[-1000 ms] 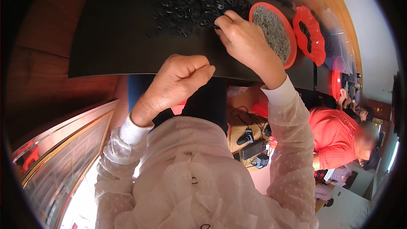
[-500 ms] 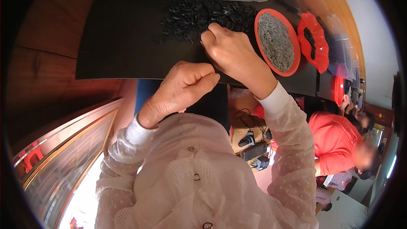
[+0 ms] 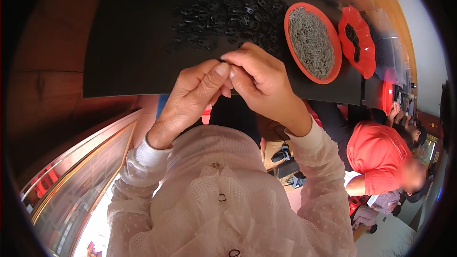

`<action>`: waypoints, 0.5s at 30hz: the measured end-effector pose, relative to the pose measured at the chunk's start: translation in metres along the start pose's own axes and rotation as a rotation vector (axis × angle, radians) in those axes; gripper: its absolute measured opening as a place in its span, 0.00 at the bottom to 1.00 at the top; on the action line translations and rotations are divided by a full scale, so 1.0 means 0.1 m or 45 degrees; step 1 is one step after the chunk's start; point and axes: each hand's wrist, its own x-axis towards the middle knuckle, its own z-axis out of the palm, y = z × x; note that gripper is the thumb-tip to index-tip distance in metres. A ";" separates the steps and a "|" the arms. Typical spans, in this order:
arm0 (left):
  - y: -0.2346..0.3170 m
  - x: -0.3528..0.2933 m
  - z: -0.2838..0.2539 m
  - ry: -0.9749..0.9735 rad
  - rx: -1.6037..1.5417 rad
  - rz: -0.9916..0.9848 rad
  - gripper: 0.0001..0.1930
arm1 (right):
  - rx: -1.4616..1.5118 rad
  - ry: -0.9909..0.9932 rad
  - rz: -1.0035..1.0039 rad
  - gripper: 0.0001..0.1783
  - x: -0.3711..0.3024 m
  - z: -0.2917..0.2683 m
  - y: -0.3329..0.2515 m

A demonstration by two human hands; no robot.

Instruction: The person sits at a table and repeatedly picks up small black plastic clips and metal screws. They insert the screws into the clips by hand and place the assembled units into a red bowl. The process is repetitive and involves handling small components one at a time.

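From my end I see the left hand (image 3: 193, 93) and right hand (image 3: 266, 83) meeting at the fingertips by the surface's (image 3: 128, 62) near edge, fingers curled in; I cannot tell whether they grip anything. The black parts (image 3: 228, 16) lie loose beyond both hands, toward the far edge. Right of the right hand, toward the right edge, I have the bowl (image 3: 324, 82) of pins (image 3: 312, 43), the red dish (image 3: 367, 64) just beside it.
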 end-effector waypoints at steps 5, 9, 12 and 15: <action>0.02 0.00 0.00 0.065 0.005 0.021 0.20 | 0.014 0.003 -0.042 0.12 -0.06 0.04 -0.01; 0.00 -0.02 0.00 0.096 0.014 0.056 0.18 | 0.036 -0.028 -0.069 0.15 -0.11 0.06 -0.04; -0.03 -0.02 0.00 0.122 0.023 0.029 0.15 | 0.116 -0.042 -0.061 0.15 -0.11 0.01 -0.03; -0.04 -0.01 0.00 0.042 0.220 0.015 0.12 | 0.131 -0.080 -0.024 0.13 -0.05 -0.04 -0.05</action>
